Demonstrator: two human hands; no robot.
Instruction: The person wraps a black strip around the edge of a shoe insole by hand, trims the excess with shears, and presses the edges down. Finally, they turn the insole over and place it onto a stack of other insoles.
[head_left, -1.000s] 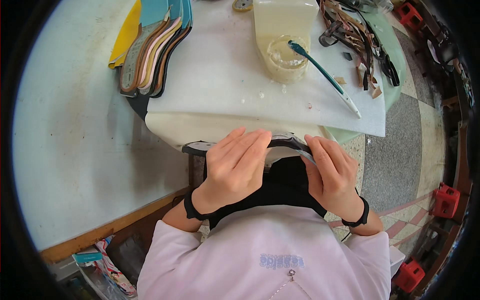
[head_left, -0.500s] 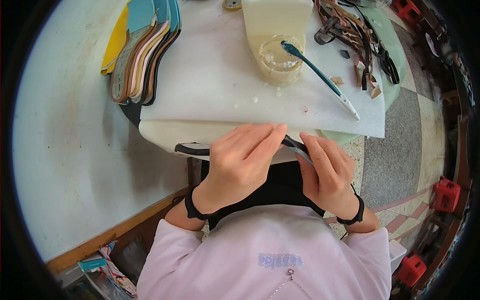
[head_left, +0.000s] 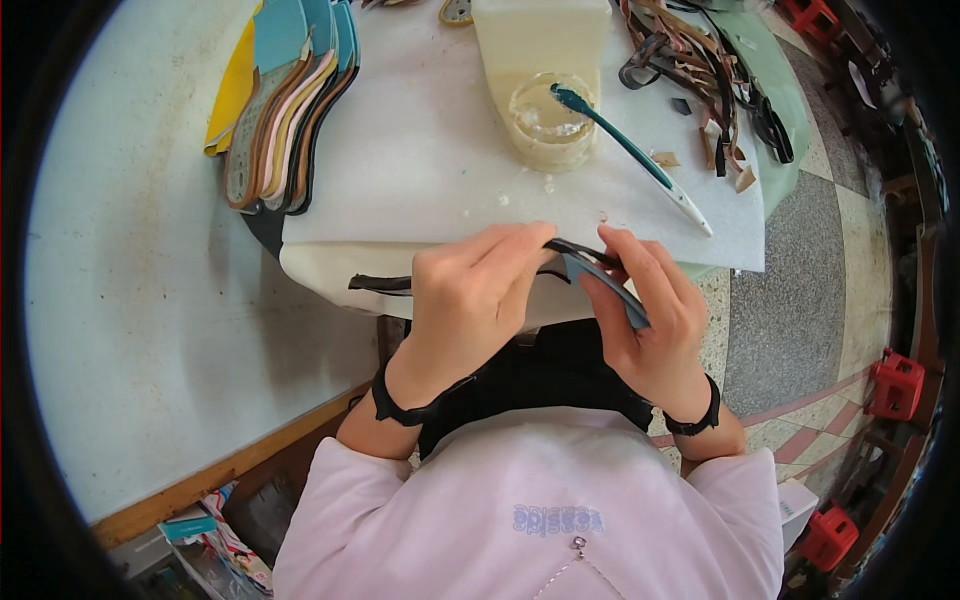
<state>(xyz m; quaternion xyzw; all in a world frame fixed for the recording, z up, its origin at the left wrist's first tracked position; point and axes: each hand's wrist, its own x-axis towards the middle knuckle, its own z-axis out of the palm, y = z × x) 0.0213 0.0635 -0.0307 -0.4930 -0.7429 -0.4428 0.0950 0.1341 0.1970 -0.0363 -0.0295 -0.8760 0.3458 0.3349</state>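
Just off the table's front edge, both hands are closed on a thin blue-grey insole with a narrow black strip along its rim. My left hand pinches the strip at its fingertips, and the strip's loose end sticks out to the left behind that hand. Over on the right, my right hand grips the insole between thumb and fingers, tilted. The two hands are a short way apart, with a stretch of black strip bridging them. My palms hide part of the insole.
A white sheet covers the table. On it stands a cloudy glue container with a green-and-white toothbrush across its mouth. Stacked insoles lie at left, leather scraps at far right. Red stools stand on the floor.
Both hands have risen slightly away from me. The insole has tipped so that more of its blue-grey face shows, and the strip between the hands now bows apart from it.
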